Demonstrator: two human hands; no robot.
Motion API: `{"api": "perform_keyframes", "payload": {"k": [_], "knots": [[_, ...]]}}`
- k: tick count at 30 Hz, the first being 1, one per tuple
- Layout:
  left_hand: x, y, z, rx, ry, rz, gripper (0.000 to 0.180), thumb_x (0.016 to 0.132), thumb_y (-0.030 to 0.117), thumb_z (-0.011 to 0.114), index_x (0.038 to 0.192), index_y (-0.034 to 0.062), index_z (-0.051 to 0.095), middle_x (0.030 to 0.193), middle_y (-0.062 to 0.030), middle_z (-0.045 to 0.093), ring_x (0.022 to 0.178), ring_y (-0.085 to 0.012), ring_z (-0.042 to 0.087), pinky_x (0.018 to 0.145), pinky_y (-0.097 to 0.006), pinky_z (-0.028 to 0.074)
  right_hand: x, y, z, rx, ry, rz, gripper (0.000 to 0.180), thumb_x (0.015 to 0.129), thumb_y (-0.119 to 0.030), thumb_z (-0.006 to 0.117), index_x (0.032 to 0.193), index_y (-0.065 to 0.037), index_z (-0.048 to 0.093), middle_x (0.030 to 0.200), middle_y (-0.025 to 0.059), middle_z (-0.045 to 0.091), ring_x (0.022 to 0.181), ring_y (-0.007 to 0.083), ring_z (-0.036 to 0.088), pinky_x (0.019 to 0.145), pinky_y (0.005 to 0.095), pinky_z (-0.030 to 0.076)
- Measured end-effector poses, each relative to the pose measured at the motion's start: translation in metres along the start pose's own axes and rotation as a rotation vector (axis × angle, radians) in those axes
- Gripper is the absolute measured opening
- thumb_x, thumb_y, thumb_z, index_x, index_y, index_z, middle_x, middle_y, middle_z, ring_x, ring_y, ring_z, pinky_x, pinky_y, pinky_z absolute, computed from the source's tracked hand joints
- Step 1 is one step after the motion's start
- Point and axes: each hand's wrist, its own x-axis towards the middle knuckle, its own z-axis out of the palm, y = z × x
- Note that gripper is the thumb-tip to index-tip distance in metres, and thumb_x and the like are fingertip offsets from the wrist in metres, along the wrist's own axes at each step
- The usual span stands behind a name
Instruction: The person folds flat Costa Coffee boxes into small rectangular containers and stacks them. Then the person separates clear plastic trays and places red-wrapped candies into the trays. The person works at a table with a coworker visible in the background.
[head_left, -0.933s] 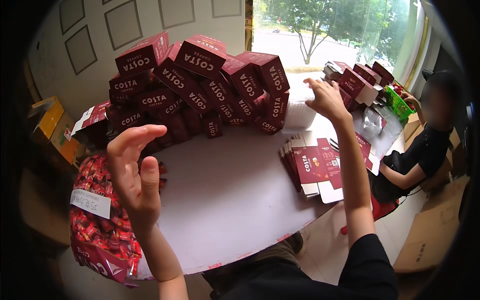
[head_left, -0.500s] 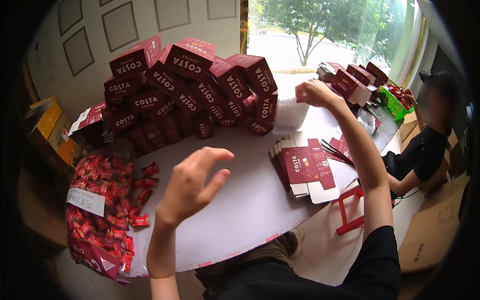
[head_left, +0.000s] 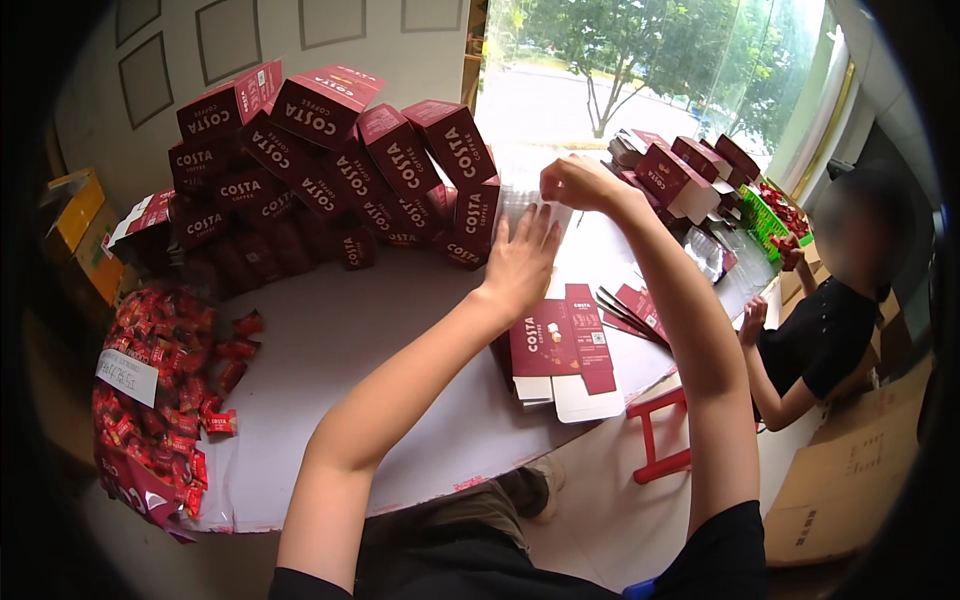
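Note:
A stack of clear plastic trays [head_left: 520,186] stands at the far side of the table, washed out by window light. My left hand [head_left: 522,262] lies against its near side, fingers stretched out and slightly spread. At the upper right edge of the stack, my right hand [head_left: 582,183] is closed in a pinch on a tray's rim; the fingertips are partly hidden. Just below the hands lies a pile of flattened maroon cartons [head_left: 560,340] with white flaps. More flat maroon cartons [head_left: 640,308] are fanned out to its right.
Assembled maroon boxes [head_left: 330,185] are heaped at the back left. A bag of red-wrapped sweets [head_left: 150,400] spills onto the table's left end. Across to the right, a person [head_left: 825,335] sits by a green basket [head_left: 765,225]. A red stool [head_left: 660,435] stands beside the table.
My left hand has moved from above the table's middle up and right to the plastic trays. My right hand stays at the trays. The view has shifted right, and the other person's hand has risen.

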Motion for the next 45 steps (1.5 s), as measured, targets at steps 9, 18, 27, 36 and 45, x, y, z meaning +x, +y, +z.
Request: {"api": "perform_keyframes", "payload": {"k": [9, 18, 27, 36, 45], "knots": [[0.010, -0.006, 0.031, 0.114, 0.196, -0.030, 0.062, 0.076, 0.023, 0.061, 0.129, 0.0023, 0.036, 0.130, -0.0168, 0.035, 0.123, -0.0293, 0.033, 0.100, -0.046, 0.027, 0.000, 0.002, 0.004, -0.061, 0.065, -0.068, 0.009, 0.072, -0.005, 0.056, 0.075, -0.004, 0.065, 0.072, 0.0135, 0.064, 0.068, 0.0280, 0.061, 0.063, 0.0367, 0.047], [0.025, 0.002, 0.025, 0.014, 0.187, -0.106, 0.059, 0.073, 0.028, 0.065, 0.119, 0.0002, 0.040, 0.117, -0.0147, 0.044, 0.113, -0.0275, 0.040, 0.097, -0.044, 0.029, -0.005, -0.003, 0.000, -0.058, 0.075, -0.020, 0.010, 0.072, -0.003, 0.054, 0.075, -0.004, 0.063, 0.070, 0.0143, 0.063, 0.066, 0.0295, 0.060, 0.061, 0.0377, 0.046], [0.022, 0.002, 0.019, 0.075, 0.115, -0.111, 0.059, 0.076, 0.035, 0.062, 0.121, 0.0020, 0.040, 0.117, -0.0115, 0.044, 0.114, -0.0247, 0.039, 0.099, -0.043, 0.026, -0.002, 0.003, -0.040, -0.004, 0.169, 0.035, 0.012, 0.079, -0.013, 0.059, 0.084, -0.003, 0.063, 0.078, 0.0129, 0.066, 0.071, 0.0242, 0.064, 0.068, 0.0343, 0.051], [0.006, -0.006, 0.011, 0.011, 0.162, -0.073, 0.057, 0.077, 0.029, 0.061, 0.124, 0.0064, 0.039, 0.120, -0.0126, 0.041, 0.119, -0.0254, 0.035, 0.100, -0.045, 0.026, -0.033, 0.008, -0.063, 0.116, 0.369, 0.096, 0.014, 0.084, -0.016, 0.060, 0.089, -0.003, 0.062, 0.086, 0.0098, 0.066, 0.077, 0.0180, 0.063, 0.074, 0.0318, 0.050], [-0.122, -0.034, -0.120, -1.296, -0.144, -0.316, 0.092, 0.077, 0.035, 0.068, 0.141, 0.0110, 0.005, 0.138, -0.0214, 0.029, 0.129, -0.0315, 0.029, 0.103, -0.044, 0.026, -0.143, -0.122, -0.011, 1.046, 0.418, -0.081, 0.012, 0.079, -0.008, 0.066, 0.084, 0.000, 0.059, 0.076, 0.0045, 0.061, 0.075, 0.0113, 0.058, 0.073, 0.0255, 0.046]]}}
